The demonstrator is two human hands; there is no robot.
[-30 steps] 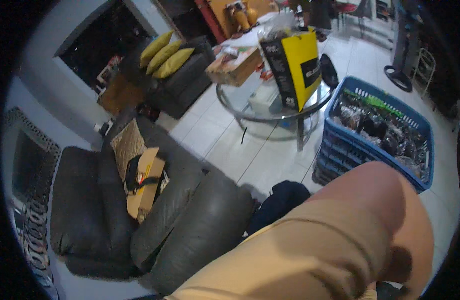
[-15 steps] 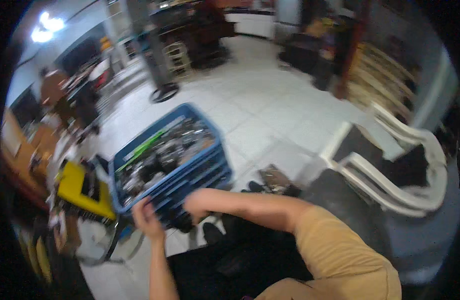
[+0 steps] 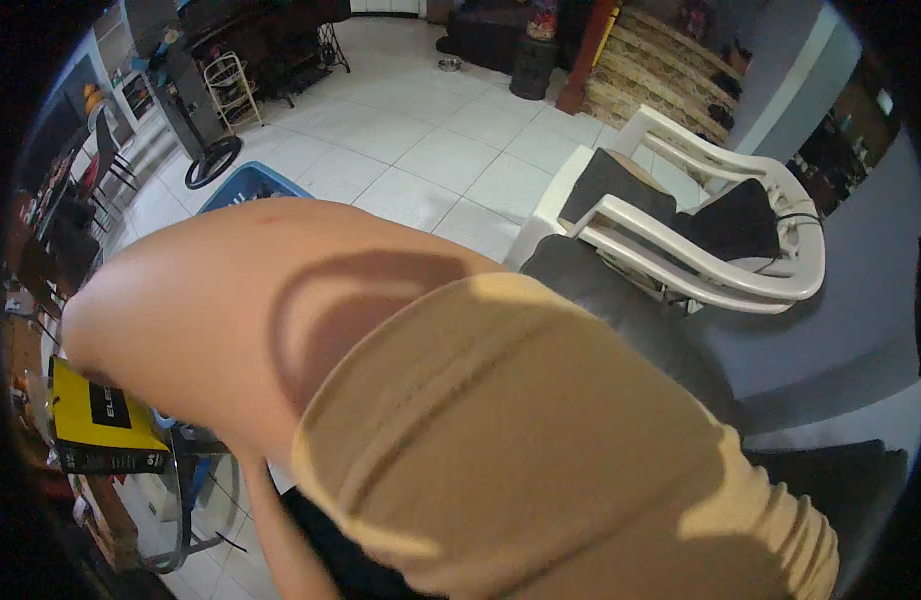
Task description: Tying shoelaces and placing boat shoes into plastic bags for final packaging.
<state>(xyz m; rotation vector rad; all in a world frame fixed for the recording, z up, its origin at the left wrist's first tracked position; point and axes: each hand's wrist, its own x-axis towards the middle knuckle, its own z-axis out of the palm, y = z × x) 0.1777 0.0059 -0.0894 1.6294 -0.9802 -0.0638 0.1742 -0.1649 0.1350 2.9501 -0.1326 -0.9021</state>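
Tan-sleeved right arm (image 3: pixel 211 300) crosses view, blue basket (image 3: pixel 231 187) partly showing beyond; left forearm (image 3: pixel 281 530) below. Both hands hidden; cannot tell grip.

Room unevenly lit: white floor tiles (image 3: pixel 411 200) brightly shown, far furniture (image 3: pixel 261 45) sunk in dimness. Curved shadow cast across bare arm (image 3: pixel 171 300), its outline slightly softened; tan sleeve (image 3: pixel 521 430) mostly shaded, edged with bright patches. Straight lines bent toward rim; corners swallowed by black.
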